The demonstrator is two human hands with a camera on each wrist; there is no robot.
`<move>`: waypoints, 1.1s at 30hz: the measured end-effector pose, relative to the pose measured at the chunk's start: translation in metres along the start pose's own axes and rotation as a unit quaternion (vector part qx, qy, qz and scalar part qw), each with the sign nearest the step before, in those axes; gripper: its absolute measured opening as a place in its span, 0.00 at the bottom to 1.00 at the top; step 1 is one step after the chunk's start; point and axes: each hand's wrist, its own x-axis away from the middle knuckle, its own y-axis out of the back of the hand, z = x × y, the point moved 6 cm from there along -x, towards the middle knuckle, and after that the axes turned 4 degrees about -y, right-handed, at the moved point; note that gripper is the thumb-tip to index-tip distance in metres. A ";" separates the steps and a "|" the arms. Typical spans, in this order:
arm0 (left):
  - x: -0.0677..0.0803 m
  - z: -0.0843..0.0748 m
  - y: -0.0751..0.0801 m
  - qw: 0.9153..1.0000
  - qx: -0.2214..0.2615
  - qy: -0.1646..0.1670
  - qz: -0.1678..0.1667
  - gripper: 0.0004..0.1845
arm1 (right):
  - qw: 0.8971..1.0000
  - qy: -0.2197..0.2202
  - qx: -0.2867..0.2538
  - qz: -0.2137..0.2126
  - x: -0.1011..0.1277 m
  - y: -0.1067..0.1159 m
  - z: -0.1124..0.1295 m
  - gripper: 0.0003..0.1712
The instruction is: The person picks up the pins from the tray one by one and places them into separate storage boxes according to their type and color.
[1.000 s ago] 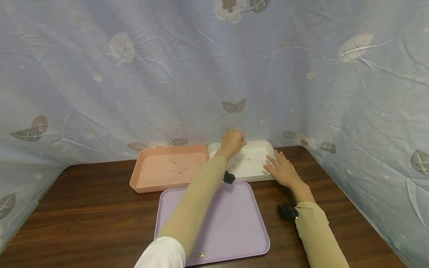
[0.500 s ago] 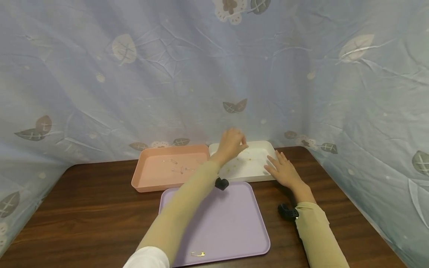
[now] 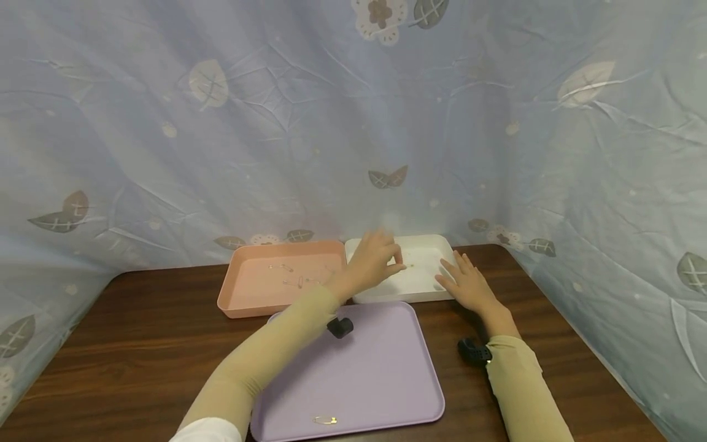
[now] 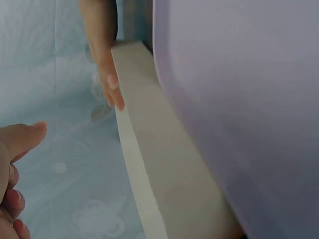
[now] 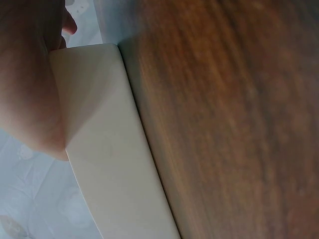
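My left hand [image 3: 380,258] hovers over the left part of the white tray [image 3: 426,247], fingers loosely curled and nothing visible between them. In the left wrist view its thumb [image 4: 22,139] is clear of the tray wall [image 4: 164,164]. A small gold safety pin [image 3: 410,266] lies in the white tray just past the fingertips. My right hand [image 3: 465,279] lies flat with straight fingers on the tray's right rim [image 5: 109,164]. Another gold safety pin [image 3: 326,420] lies near the front edge of the purple tray [image 3: 381,368].
A pink tray [image 3: 248,294] holding several silver safety pins [image 3: 298,282] sits left of the white one. All trays stand on a dark wooden table [image 3: 138,344]. A blue leaf-print cloth [image 3: 276,123] hangs close behind and on both sides.
My left hand has pulled back toward me and lower, from the far left of the white tray to its near left edge. The right hand has stayed put.
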 end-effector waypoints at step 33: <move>0.120 -0.025 0.076 0.974 0.199 0.084 -0.070 0.10 | 1.000 0.010 0.004 -0.016 0.000 0.003 0.003 0.38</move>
